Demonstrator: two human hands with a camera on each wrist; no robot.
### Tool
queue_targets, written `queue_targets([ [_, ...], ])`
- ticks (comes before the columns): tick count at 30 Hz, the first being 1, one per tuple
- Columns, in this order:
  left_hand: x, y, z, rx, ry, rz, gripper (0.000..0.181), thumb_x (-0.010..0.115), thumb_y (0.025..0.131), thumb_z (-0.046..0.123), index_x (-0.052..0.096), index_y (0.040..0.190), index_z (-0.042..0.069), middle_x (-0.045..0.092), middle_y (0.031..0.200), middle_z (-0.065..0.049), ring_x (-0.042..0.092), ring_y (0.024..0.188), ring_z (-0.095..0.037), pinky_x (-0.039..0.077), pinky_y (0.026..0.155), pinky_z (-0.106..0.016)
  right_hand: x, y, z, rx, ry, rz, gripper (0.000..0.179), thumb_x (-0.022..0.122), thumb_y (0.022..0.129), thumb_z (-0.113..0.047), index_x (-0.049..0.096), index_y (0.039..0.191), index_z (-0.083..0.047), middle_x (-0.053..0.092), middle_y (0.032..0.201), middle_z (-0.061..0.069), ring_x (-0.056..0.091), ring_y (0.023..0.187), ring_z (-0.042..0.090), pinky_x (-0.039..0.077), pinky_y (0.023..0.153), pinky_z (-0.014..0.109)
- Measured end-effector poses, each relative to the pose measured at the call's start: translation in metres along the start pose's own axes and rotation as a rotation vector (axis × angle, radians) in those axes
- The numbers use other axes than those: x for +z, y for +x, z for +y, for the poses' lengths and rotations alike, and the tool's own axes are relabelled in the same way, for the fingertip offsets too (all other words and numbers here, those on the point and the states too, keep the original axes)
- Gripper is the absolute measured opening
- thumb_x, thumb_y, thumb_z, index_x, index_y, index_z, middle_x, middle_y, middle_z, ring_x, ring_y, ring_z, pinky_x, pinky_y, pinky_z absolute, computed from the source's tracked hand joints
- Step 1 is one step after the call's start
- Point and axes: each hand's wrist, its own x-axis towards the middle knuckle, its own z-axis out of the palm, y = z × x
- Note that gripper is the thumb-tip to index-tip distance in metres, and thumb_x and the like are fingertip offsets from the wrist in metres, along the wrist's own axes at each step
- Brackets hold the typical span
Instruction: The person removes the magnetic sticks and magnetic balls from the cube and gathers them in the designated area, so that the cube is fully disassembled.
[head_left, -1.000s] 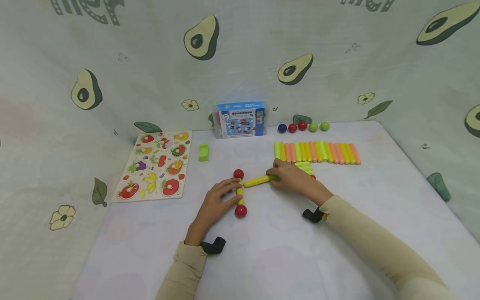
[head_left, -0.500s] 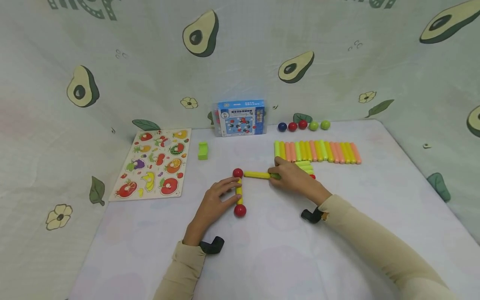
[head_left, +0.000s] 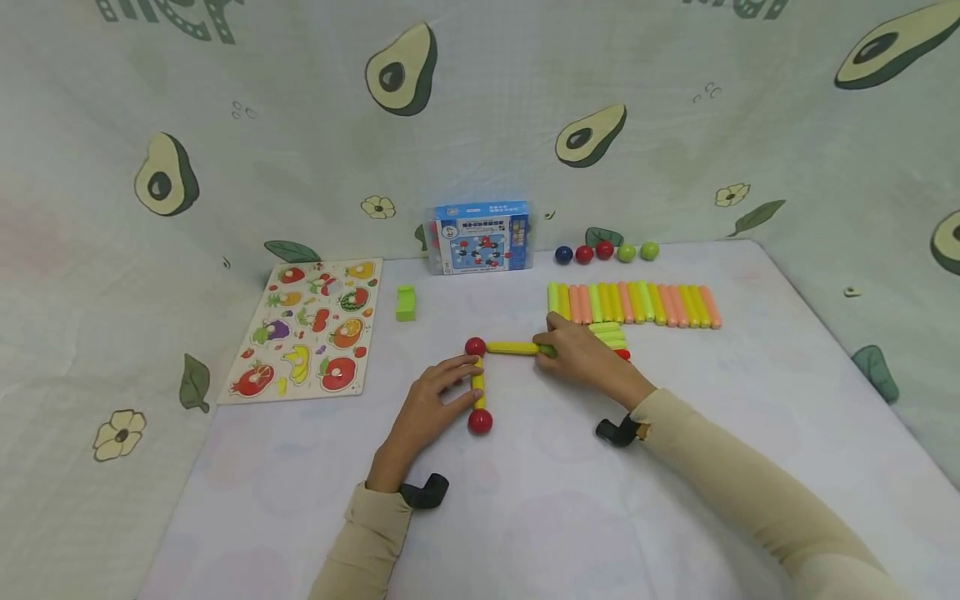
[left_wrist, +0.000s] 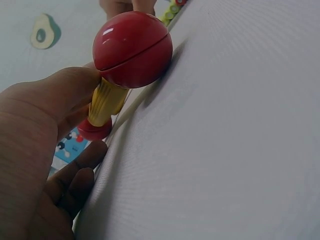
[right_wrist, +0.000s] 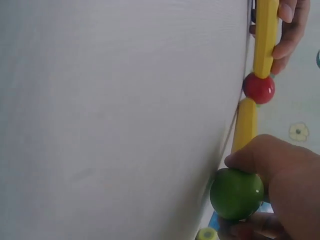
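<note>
On the white tabletop, my left hand (head_left: 431,400) pinches a yellow rod (head_left: 478,382) with a red ball at each end. The near red ball (left_wrist: 132,50) looms large in the left wrist view; the far red ball (head_left: 476,346) is at the rod's other end. My right hand (head_left: 577,354) grips a green ball (right_wrist: 236,194) between thumb and fingers, with a second yellow rod (head_left: 512,347) extending left from it. That rod's free end comes right at the far red ball, about square to the first rod. Fingers hide part of both rods.
Beyond my right hand lies a row of coloured rods (head_left: 637,304), with several green rods (head_left: 609,333) close to the knuckles. Loose balls (head_left: 604,250) line the back. A blue box (head_left: 482,242), a green block (head_left: 406,302) and a fruit puzzle board (head_left: 307,333) stand farther left.
The rod in my right hand has swung from a slant to nearly level, and its free end has moved up to the far red ball. My left hand has stayed in place.
</note>
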Motion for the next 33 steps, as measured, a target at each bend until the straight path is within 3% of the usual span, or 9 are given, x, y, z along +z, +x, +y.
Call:
queue_targets([
  [6, 0.0, 0.0, 0.0, -0.011, -0.001, -0.007, 0.037, 0.075, 0.091, 0.035, 0.069, 0.127, 0.029, 0.051, 0.143, 0.02, 0.044, 0.133, -0.008, 0.039, 0.108, -0.048, -0.002, 0.006, -0.006, -0.027, -0.026, -0.029, 0.023, 0.073, 0.092, -0.019, 0.076, 0.108, -0.003, 0.048, 0.089, 0.006, 0.047, 0.069, 0.018, 0.041, 0.06, 0.027],
  [12, 0.001, 0.001, 0.0, -0.005, -0.01, -0.015, 0.037, 0.074, 0.091, 0.036, 0.069, 0.127, 0.028, 0.051, 0.143, 0.019, 0.044, 0.133, -0.007, 0.04, 0.107, -0.044, -0.002, 0.011, -0.006, -0.004, -0.055, -0.071, 0.023, 0.074, 0.091, -0.02, 0.077, 0.106, -0.003, 0.045, 0.085, 0.005, 0.046, 0.069, 0.017, 0.038, 0.06, 0.027],
  [22, 0.001, 0.002, 0.001, 0.012, 0.007, -0.015, 0.037, 0.074, 0.091, 0.036, 0.069, 0.127, 0.028, 0.052, 0.143, 0.017, 0.045, 0.133, -0.01, 0.04, 0.107, -0.046, -0.004, 0.007, -0.006, -0.042, -0.094, -0.005, 0.013, 0.077, 0.082, -0.012, 0.078, 0.09, -0.002, 0.04, 0.079, 0.003, 0.041, 0.063, 0.017, 0.034, 0.056, 0.027],
  [29, -0.001, 0.002, -0.001, 0.021, 0.002, -0.003, 0.037, 0.074, 0.092, 0.035, 0.069, 0.127, 0.026, 0.052, 0.143, 0.016, 0.045, 0.133, -0.009, 0.043, 0.106, -0.044, -0.004, 0.009, -0.005, -0.107, -0.181, 0.0, 0.012, 0.07, 0.088, -0.011, 0.072, 0.078, -0.005, 0.041, 0.07, 0.001, 0.039, 0.057, 0.016, 0.032, 0.051, 0.025],
  [33, -0.001, 0.002, -0.001, 0.007, -0.004, -0.012, 0.036, 0.074, 0.092, 0.035, 0.069, 0.127, 0.027, 0.052, 0.143, 0.016, 0.044, 0.133, -0.007, 0.043, 0.106, -0.041, -0.008, 0.008, -0.005, -0.091, -0.188, -0.001, 0.011, 0.07, 0.089, -0.014, 0.074, 0.083, -0.007, 0.042, 0.074, 0.002, 0.04, 0.059, 0.015, 0.031, 0.051, 0.025],
])
